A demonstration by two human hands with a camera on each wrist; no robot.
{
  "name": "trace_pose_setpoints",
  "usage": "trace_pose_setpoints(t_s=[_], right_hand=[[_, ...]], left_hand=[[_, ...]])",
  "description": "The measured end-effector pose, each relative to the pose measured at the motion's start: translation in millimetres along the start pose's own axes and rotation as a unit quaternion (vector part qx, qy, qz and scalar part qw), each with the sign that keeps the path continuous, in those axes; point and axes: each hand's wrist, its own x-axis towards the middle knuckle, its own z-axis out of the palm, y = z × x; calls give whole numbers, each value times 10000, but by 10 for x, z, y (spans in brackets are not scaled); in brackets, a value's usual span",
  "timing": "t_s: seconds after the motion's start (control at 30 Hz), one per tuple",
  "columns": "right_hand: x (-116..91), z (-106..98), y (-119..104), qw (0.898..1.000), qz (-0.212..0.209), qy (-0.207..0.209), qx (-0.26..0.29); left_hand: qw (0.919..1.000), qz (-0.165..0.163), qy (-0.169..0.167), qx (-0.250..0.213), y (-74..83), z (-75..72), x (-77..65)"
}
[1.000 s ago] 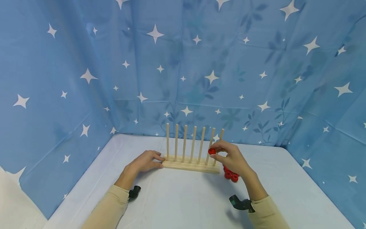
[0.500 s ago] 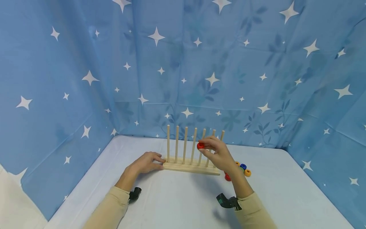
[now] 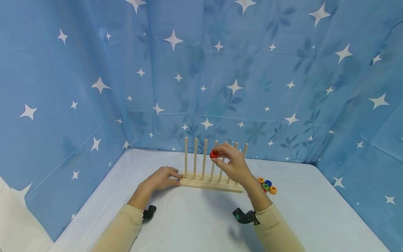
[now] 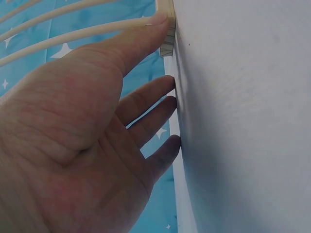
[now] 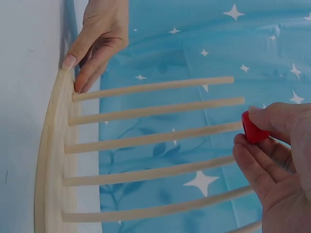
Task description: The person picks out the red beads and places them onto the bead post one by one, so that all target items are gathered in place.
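My right hand point(image 3: 234, 164) pinches a red bead point(image 3: 214, 154) between thumb and fingertips, up near the tops of the pegs. In the right wrist view the bead point(image 5: 253, 129) is close to the tip of the third peg point(image 5: 155, 137) from the left hand's end. The wooden peg rack point(image 3: 211, 185) stands on the table, its several upright pegs bare where visible. My left hand point(image 3: 161, 178) holds the rack's left end, thumb in front and a finger behind. In the left wrist view the left hand's other fingers point(image 4: 150, 109) are extended, with their tips at the tabletop.
Right of the rack lies a small cluster of loose beads, with orange point(image 3: 273, 190), blue point(image 3: 268, 183) and green point(image 3: 265, 187) ones; the right forearm partly covers it. A blue star-patterned curtain point(image 3: 201, 70) hangs behind the white table point(image 3: 189, 220).
My right hand has carried the red bead leftward and up along the pegs, from the rack's right end. More of the bead cluster now shows. The left hand stays on the rack's end.
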Motion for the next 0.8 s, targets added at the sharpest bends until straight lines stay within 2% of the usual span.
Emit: trace_pose_setpoints(t_s=[0.17,0.47,0.63,0.8], right_hand=[[67,14,-24,9993,-249,179,-213],[279,28,-86,9943,-910,532,-170],[394,30,-163,9919,-941,594,-608],[478,66,-198,9899,-990,646,-778]], left_hand=[[10000,8,8,-8,-11,1,5],[9999,111,-84,43,-9,-18,5],[9999,126,-53,80,-5,-28,-6],[10000,34,-53,-22,0,-7,0]])
